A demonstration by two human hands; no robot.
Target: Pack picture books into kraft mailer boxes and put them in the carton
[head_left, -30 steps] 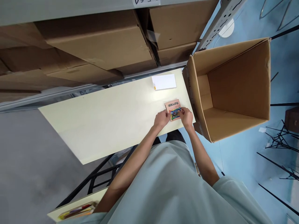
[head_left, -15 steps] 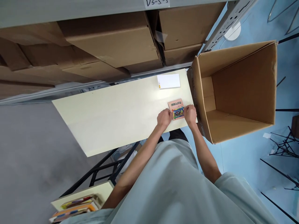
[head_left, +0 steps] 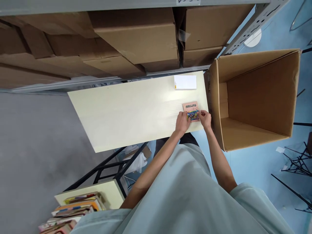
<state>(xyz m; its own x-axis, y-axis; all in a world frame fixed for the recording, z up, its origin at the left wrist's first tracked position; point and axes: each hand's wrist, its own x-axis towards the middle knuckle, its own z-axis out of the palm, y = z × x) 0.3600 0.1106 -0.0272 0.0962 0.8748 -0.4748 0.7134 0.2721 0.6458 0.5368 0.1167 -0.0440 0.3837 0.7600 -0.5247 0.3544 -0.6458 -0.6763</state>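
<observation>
As the head view shows, a pink booklet (head_left: 190,106) lies on the bench (head_left: 134,113), near its right end. The left hand (head_left: 182,123), fingers bunched, touches its lower left; the right hand (head_left: 205,119) is narrowed at its right edge. Whether either grips, I cannot tell. A white block (head_left: 185,82) lies beyond.

Cardboard boxes (head_left: 143,42) on grey shelving (head_left: 97,9)
</observation>
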